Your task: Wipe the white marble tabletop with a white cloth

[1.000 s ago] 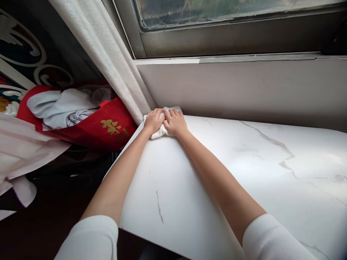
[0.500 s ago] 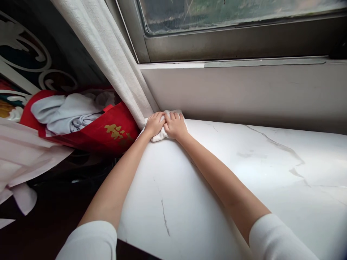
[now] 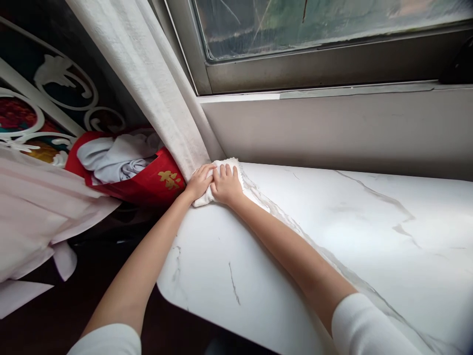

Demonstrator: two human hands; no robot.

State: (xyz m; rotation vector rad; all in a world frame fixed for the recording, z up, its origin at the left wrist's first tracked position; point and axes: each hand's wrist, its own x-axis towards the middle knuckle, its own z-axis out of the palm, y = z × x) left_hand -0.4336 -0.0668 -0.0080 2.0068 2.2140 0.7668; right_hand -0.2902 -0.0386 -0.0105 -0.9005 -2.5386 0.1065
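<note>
A whitish cloth lies bunched on the far left corner of the white marble-patterned table, beside the curtain. My left hand rests on the cloth's left part, its fingers close together and pointing right over it. Flat on the cloth's right part is my right hand, with its fingers spread. The two hands touch or nearly touch, and both press the cloth against the tabletop.
A pale curtain hangs down to the table corner. Left of it sits a red bag with light cloth inside. Pink fabric drapes at the far left. Behind the table are a low wall and a window.
Both hands and the cloth have moved slightly left and nearer along the table corner. The view has shifted, showing more of the table's near left edge.
</note>
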